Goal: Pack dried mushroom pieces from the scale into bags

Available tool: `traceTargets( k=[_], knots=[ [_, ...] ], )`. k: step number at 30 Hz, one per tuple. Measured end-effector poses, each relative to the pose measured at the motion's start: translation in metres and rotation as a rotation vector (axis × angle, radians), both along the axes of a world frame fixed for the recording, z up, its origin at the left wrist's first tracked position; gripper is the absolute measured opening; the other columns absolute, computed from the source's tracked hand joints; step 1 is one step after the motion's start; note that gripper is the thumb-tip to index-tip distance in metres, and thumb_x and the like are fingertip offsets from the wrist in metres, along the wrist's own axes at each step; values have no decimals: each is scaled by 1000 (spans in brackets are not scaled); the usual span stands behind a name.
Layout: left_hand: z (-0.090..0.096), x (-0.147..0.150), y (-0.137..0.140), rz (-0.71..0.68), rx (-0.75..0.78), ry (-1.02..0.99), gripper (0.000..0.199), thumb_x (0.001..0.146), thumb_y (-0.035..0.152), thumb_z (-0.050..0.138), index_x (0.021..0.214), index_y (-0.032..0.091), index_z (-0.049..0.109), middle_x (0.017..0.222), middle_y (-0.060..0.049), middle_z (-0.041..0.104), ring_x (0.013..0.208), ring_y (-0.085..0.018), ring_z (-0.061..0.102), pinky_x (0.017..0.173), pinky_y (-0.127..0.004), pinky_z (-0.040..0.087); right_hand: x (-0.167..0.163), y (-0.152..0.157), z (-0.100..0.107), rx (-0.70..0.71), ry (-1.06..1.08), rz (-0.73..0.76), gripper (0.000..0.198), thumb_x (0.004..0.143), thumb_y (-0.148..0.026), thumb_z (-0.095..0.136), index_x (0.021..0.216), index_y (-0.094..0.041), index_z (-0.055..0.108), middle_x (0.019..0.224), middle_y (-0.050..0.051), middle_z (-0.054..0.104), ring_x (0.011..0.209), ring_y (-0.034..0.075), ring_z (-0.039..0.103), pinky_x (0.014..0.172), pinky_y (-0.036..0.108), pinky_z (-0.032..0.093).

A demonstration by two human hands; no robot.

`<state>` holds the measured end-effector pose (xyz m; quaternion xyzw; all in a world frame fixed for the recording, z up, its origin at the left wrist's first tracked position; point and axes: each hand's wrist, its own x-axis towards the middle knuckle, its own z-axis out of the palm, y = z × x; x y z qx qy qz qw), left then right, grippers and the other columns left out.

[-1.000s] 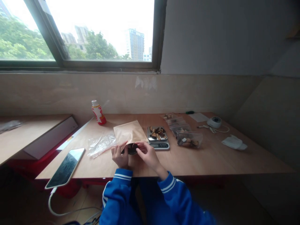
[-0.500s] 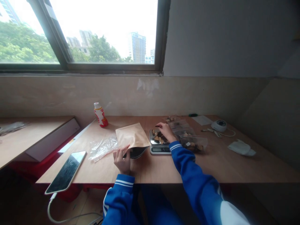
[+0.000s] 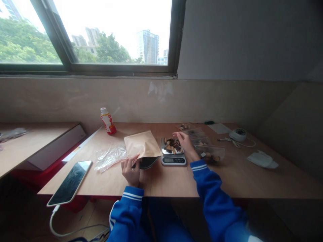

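Left hand (image 3: 131, 172) pinched the near rim of the paper bag (image 3: 141, 143), seemingly to keep it agape beside the scale (image 3: 178, 160). Right hand (image 3: 186, 143), half-curled (hold unclear), hung near the scale's dried slices (image 3: 173, 148).

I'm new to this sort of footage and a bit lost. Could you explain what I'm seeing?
No machine here: the view comes from a camera worn on a person's head, looking forward and down at their own bare hands. The left hand holds a brown bag by its open mouth. The right hand is at the right side of a small scale bearing dry-looking pieces; whether it holds any, I can't tell. Also on the wooden table are a red-and-white bottle and, to the right, clear bags with similar pieces inside.
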<state>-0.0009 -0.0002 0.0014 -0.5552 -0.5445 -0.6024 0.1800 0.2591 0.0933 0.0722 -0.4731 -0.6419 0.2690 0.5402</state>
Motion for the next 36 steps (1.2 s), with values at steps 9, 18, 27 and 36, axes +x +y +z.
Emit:
traceTargets(
  k=[9, 18, 27, 36],
  knots=[
    [-1, 1, 0, 9, -84, -21, 15, 86, 27, 57, 88, 22, 72, 79, -3, 69, 74, -19, 56, 78, -32, 43, -71, -118, 27, -358, 16, 1001, 40, 87, -48, 53, 106, -18, 70, 100, 6, 72, 97, 20, 66, 90, 32, 49],
    [1, 2, 14, -46, -570, 84, 23, 86, 28, 53, 106, 27, 65, 114, -2, 67, 110, -24, 55, 90, -35, 42, -75, -142, -43, -659, 155, 969, 46, 80, -54, 60, 104, -17, 70, 94, 7, 71, 87, 17, 65, 85, 33, 49],
    [-1, 7, 20, 191, -645, 7, 42, 88, 24, 39, 127, 14, 54, 140, -14, 48, 134, -27, 36, 110, -46, 24, -41, -133, -63, -587, 435, 588, 37, 82, -49, 61, 97, -16, 69, 81, 5, 67, 74, 14, 62, 74, 30, 47],
    [-5, 2, 21, 466, -836, -46, 55, 85, 21, 36, 136, -2, 39, 140, -27, 42, 135, -36, 32, 108, -52, 24, -44, -136, -65, -558, 361, 534, 41, 82, -53, 60, 95, -15, 68, 80, 5, 65, 73, 14, 60, 68, 28, 46]
  ],
)
